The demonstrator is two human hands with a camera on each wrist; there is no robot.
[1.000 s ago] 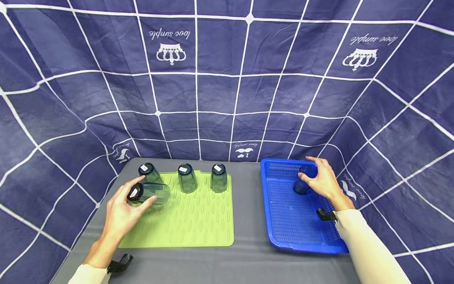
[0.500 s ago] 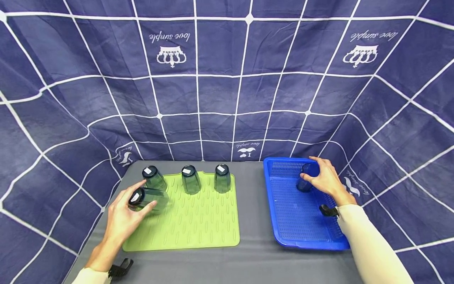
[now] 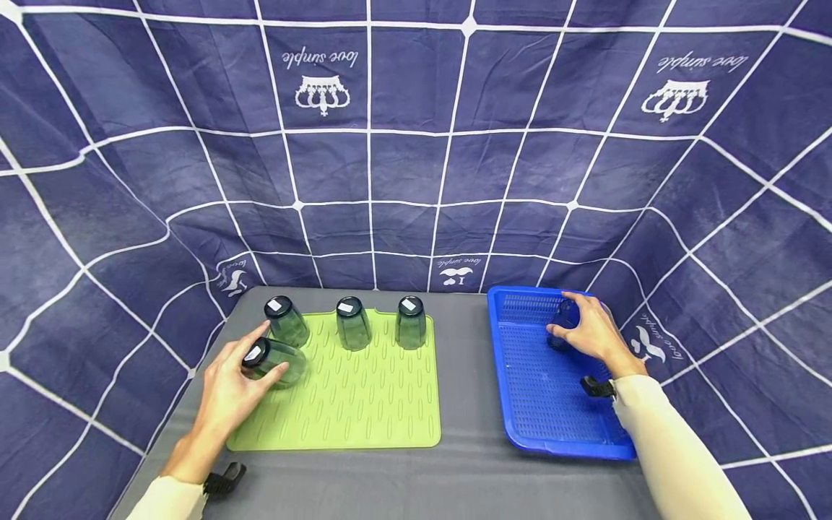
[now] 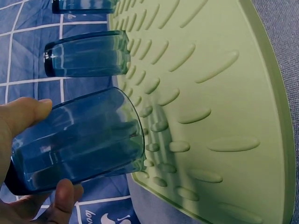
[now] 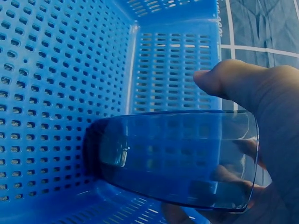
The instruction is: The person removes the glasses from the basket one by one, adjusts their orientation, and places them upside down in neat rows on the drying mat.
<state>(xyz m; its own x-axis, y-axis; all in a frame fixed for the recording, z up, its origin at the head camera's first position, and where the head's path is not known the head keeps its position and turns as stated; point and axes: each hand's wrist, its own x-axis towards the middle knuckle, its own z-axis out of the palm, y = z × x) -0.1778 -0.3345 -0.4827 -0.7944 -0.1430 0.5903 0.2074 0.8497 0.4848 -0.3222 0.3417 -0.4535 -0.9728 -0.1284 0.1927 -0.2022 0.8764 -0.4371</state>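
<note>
My left hand (image 3: 227, 386) grips a bluish drinking glass (image 3: 286, 363) over the left part of the green ridged mat (image 3: 364, 404). The glass is tilted, its labelled base toward the hand and its rim toward the mat; in the left wrist view the rim (image 4: 140, 126) is close to the mat, though contact cannot be made out. At the back right of the blue basket (image 3: 539, 419), my right hand (image 3: 594, 334) surrounds the upper part of another glass (image 5: 173, 158), which stands rim up. The right thumb (image 5: 219, 79) is visibly apart from that glass; other fingers are partly behind it.
Along the mat's back edge stand three upside-down glasses: a left one (image 3: 290, 325), a middle one (image 3: 354, 326) and a right one (image 3: 411, 325). Grey table surface (image 3: 464, 375) lies between mat and basket. A dark blue gridded cloth (image 3: 403, 173) hangs behind.
The glass in my left hand has tilted further, its rim turning down toward the mat. My right hand stays by the basket's glass. The head view has shifted slightly.
</note>
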